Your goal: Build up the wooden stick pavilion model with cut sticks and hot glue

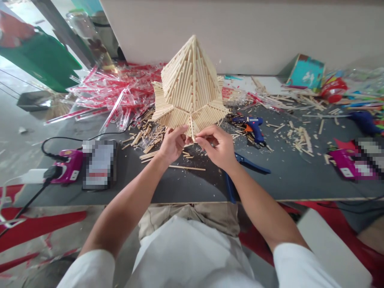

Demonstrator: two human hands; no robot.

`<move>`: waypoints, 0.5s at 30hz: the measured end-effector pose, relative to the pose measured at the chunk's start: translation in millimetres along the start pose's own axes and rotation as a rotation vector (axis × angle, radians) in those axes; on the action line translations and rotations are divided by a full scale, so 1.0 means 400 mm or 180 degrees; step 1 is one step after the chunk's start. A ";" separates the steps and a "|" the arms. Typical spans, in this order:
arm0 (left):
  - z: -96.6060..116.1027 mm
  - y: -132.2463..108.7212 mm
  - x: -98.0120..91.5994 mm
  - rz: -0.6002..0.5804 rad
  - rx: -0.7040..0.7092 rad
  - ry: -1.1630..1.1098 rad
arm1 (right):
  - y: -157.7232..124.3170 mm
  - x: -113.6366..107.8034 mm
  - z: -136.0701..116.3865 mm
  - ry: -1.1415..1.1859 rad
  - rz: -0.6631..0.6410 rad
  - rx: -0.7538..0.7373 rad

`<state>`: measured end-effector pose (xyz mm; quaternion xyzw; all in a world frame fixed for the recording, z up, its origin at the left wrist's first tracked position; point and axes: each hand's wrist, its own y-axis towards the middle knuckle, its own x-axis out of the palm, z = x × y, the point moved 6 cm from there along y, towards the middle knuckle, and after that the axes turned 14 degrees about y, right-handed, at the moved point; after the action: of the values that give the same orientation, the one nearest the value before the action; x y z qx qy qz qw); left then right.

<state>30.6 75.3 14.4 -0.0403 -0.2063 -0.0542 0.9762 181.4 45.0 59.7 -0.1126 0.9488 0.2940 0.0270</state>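
A pointed, tiered roof model (192,84) built of pale wooden sticks stands upright in front of me, with a flared lower skirt. My left hand (174,145) is closed on the near corner of that skirt, thumb on top. From the right, my right hand (218,146) pinches at the tip of the same corner, where a thin wooden stick (192,127) runs along the ridge. The fingertips partly hide the stick's end. Short stick pieces (187,155) and a longer loose stick (187,168) lie on the table below my hands.
Right of the model lie a blue glue gun (255,129) and a blue-handled cutter (253,163). Red-and-clear plastic wrappers (120,90) pile up at the back left. A phone (99,165) and a purple power strip (67,166) with cables sit at left. Another purple power strip (349,164) is at right.
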 end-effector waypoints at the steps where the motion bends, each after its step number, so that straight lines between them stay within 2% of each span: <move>1: 0.000 0.000 0.000 -0.0015 0.0001 -0.0017 | -0.001 0.000 0.002 0.0043 0.0022 0.0023; 10: 0.000 -0.002 -0.003 0.0119 -0.0095 -0.0024 | -0.005 0.005 0.017 0.0467 0.0000 0.0153; 15: -0.003 0.001 -0.002 0.0061 -0.0060 -0.0039 | 0.000 0.004 0.005 0.0288 -0.0034 -0.0001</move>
<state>30.3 75.7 13.0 -0.0518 -0.2113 -0.0465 0.9749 179.8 46.0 57.9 -0.1308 0.9484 0.2886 -0.0144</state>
